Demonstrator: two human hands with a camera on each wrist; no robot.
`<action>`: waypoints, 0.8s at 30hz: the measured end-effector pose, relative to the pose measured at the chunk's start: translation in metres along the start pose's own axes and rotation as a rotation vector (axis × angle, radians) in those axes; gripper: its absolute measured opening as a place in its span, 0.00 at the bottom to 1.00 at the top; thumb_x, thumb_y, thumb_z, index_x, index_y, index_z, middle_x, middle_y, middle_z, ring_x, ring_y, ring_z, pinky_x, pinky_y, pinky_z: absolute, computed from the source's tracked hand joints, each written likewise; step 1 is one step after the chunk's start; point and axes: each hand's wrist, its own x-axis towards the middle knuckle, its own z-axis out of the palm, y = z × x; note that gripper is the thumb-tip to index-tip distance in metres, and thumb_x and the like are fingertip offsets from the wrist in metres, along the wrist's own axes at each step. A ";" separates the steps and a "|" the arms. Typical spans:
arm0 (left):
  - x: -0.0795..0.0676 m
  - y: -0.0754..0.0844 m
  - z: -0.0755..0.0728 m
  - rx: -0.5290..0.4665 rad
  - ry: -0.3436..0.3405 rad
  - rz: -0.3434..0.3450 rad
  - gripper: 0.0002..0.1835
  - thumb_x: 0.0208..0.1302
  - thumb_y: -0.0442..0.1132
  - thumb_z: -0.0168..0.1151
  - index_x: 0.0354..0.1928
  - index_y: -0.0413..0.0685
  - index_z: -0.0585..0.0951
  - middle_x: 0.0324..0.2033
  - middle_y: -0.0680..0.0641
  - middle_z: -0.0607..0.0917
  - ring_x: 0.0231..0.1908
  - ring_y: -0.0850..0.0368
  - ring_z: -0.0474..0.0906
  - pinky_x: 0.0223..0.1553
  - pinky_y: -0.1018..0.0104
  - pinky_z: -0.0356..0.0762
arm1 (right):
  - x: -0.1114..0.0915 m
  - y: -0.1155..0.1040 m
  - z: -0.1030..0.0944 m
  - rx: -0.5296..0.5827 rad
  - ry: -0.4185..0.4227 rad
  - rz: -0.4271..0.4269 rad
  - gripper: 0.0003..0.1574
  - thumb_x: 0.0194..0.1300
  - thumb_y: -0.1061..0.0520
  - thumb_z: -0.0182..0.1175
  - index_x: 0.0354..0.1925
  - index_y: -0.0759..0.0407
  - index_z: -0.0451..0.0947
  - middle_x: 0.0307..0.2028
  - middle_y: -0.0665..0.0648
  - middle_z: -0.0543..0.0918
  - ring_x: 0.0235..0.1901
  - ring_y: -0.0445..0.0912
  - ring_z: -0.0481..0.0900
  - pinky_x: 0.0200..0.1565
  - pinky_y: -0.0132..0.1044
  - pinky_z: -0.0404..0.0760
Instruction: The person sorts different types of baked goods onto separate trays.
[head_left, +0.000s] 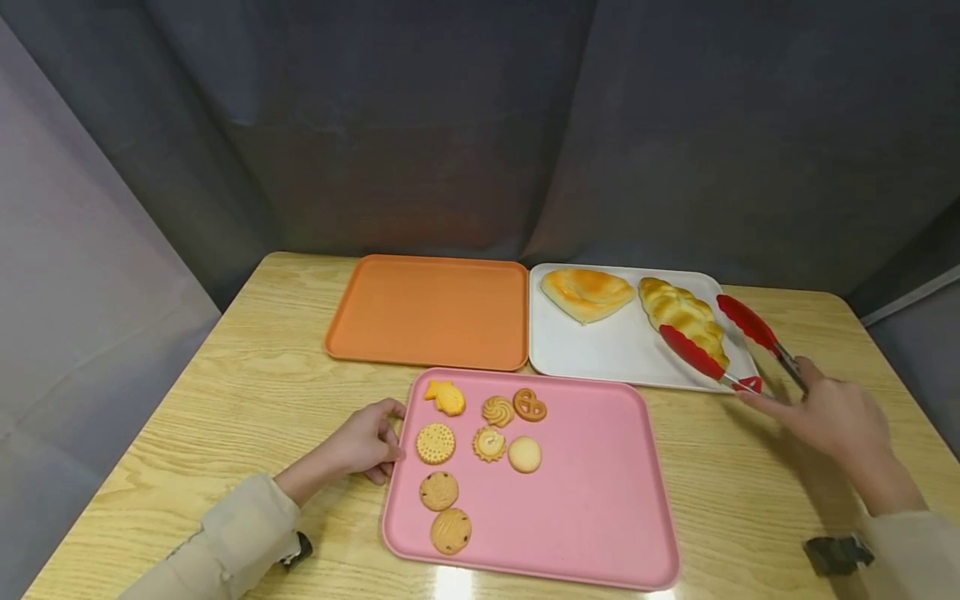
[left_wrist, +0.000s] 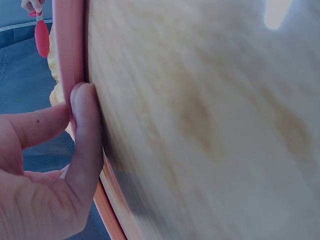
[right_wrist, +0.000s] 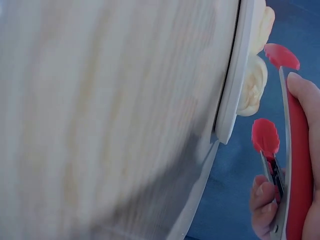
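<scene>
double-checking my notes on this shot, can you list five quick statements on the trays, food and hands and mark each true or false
1. The right hand holds the tongs. True.
2. The tongs are squeezed fully closed. False: they are spread open.
3. The left hand grips the edge of the pink tray. True.
4. Only three cookies lie on the pink tray. False: there are eight cookies on it.
5. The braided bread lies on the white tray. True.
</scene>
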 end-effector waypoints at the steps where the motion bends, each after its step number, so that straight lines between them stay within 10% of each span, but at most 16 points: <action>1: 0.000 0.000 0.000 -0.002 -0.002 0.002 0.22 0.52 0.20 0.56 0.50 0.34 0.66 0.19 0.42 0.75 0.15 0.56 0.75 0.14 0.61 0.77 | -0.003 -0.001 -0.001 0.006 0.008 -0.003 0.58 0.46 0.23 0.55 0.51 0.72 0.61 0.17 0.62 0.66 0.17 0.54 0.65 0.14 0.38 0.59; 24: -0.001 0.001 -0.002 0.000 -0.014 -0.001 0.23 0.52 0.21 0.56 0.51 0.33 0.65 0.20 0.42 0.75 0.15 0.56 0.75 0.13 0.61 0.77 | -0.038 -0.036 -0.001 0.048 0.161 -0.152 0.50 0.41 0.30 0.65 0.47 0.67 0.63 0.17 0.54 0.65 0.13 0.46 0.59 0.14 0.34 0.56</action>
